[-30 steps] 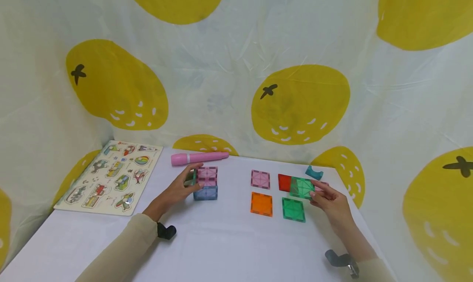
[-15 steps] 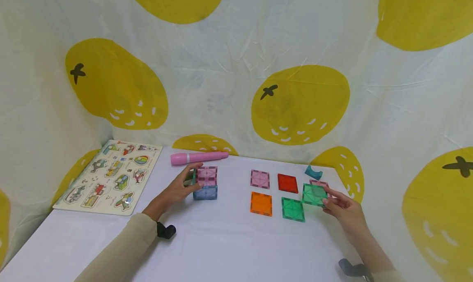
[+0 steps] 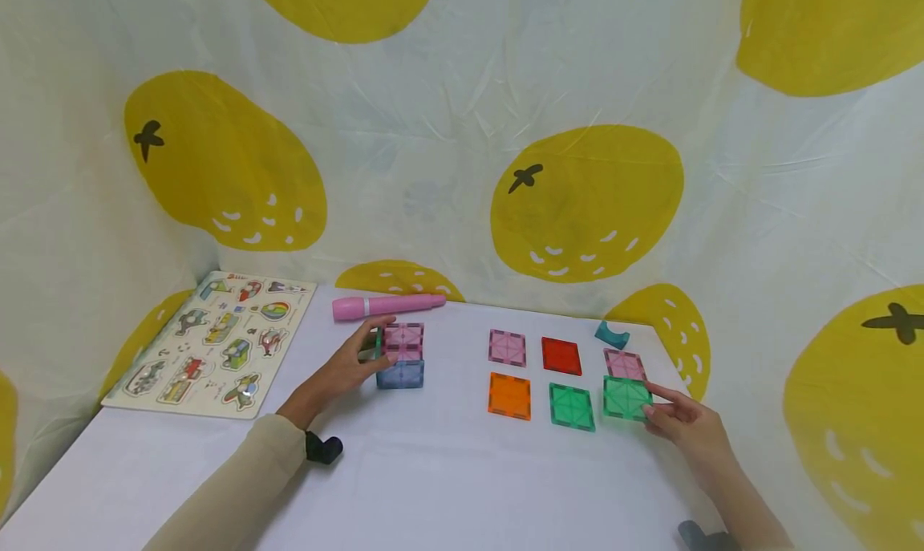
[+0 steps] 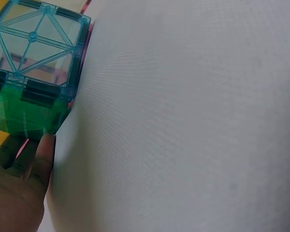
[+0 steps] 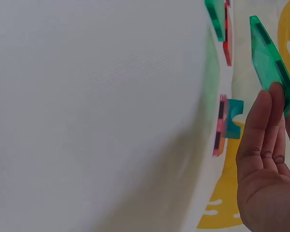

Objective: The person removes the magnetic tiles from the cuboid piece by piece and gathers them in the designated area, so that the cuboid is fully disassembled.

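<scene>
My left hand grips the left side of a small box built of see-through magnetic tiles. Pink and blue faces show in the head view. In the left wrist view the fingers touch its green side, below a blue face. Over at the right, my right hand pinches a green magnetic tile by its right edge. The right wrist view shows this tile raised off the table. Left of it lies another green tile; a pink tile lies just behind.
A pink tile, a red tile and an orange tile lie mid-right. Behind them sits a teal arched piece. A pink flashlight-shaped toy lies near the back edge, and a picture puzzle board at the left.
My right hand has carried the green tile rightward and toward me, from over the red tile to in front of the right-hand pink tile. The left hand has stayed on the box.
</scene>
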A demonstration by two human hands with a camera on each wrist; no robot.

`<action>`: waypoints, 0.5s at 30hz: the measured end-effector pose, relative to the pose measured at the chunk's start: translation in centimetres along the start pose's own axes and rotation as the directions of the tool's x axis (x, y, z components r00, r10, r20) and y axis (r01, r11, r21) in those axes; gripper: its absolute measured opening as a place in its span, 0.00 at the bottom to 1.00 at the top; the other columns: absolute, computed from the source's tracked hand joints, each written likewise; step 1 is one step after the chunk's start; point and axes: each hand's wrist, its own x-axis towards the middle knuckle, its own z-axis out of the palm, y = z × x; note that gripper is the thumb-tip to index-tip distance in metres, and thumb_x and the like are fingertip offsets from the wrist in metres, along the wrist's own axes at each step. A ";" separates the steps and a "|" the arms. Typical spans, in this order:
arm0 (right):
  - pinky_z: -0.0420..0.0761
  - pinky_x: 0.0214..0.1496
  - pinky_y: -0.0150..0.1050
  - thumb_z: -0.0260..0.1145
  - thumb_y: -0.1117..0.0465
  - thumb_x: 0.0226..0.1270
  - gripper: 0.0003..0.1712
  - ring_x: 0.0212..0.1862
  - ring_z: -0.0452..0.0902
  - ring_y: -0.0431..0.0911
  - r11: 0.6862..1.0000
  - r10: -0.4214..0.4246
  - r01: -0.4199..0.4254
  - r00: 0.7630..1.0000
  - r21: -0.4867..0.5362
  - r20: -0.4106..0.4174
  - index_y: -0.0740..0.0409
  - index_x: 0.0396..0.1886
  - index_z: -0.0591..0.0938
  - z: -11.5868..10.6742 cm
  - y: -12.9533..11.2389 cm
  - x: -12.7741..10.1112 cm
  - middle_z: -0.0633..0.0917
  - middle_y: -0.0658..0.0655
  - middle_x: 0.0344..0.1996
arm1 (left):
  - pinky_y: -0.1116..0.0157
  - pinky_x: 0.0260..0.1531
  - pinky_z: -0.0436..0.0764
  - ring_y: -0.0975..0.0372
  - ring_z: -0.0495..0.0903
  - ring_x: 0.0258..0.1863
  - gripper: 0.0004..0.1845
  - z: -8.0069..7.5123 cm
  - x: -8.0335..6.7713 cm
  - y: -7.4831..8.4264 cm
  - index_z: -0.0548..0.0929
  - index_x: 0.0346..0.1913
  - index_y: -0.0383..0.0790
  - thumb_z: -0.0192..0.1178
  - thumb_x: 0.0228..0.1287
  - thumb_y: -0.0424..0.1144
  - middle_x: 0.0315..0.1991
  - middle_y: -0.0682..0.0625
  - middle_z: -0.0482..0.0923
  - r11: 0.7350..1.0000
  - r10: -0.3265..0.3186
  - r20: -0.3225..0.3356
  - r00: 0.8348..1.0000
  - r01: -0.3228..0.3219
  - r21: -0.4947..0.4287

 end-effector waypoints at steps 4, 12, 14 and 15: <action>0.86 0.46 0.31 0.71 0.43 0.63 0.38 0.45 0.86 0.42 1.000 0.015 -0.015 1.000 -0.019 0.009 0.44 0.72 0.71 -0.2 0.9 0.3 0.87 0.49 0.40 | 0.36 0.72 0.57 0.45 0.52 0.77 0.34 -0.1 0.0 0.0 0.59 0.70 0.79 0.63 0.67 0.53 0.79 0.55 0.50 1.000 -0.001 0.002 1.000 0.001 -0.002; 0.86 0.46 0.30 0.71 0.42 0.62 0.39 0.42 0.85 0.39 0.997 -0.002 0.004 1.000 -0.079 0.022 0.44 0.72 0.72 -1.1 2.1 0.4 0.86 0.50 0.40 | 0.36 0.72 0.57 0.45 0.52 0.77 0.35 -0.1 0.0 -0.1 0.59 0.70 0.79 0.64 0.66 0.55 0.79 0.56 0.50 1.000 0.003 0.005 1.000 -0.003 -0.007; 0.85 0.45 0.28 0.71 0.42 0.62 0.39 0.42 0.84 0.39 0.994 0.008 -0.006 1.000 -0.105 0.017 0.45 0.72 0.71 -1.3 2.2 0.4 0.86 0.50 0.41 | 0.36 0.72 0.57 0.45 0.52 0.77 0.34 -0.1 0.1 -0.1 0.59 0.69 0.79 0.64 0.66 0.54 0.78 0.56 0.50 1.000 0.009 0.007 1.000 -0.009 -0.005; 0.85 0.44 0.27 0.71 0.42 0.62 0.39 0.41 0.84 0.39 0.993 0.015 -0.013 1.000 -0.115 0.016 0.45 0.72 0.72 -1.4 2.3 0.4 0.86 0.51 0.41 | 0.36 0.72 0.58 0.46 0.53 0.77 0.34 -0.1 0.1 -0.1 0.59 0.69 0.79 0.64 0.66 0.54 0.78 0.56 0.51 1.000 0.011 0.006 1.000 -0.011 -0.005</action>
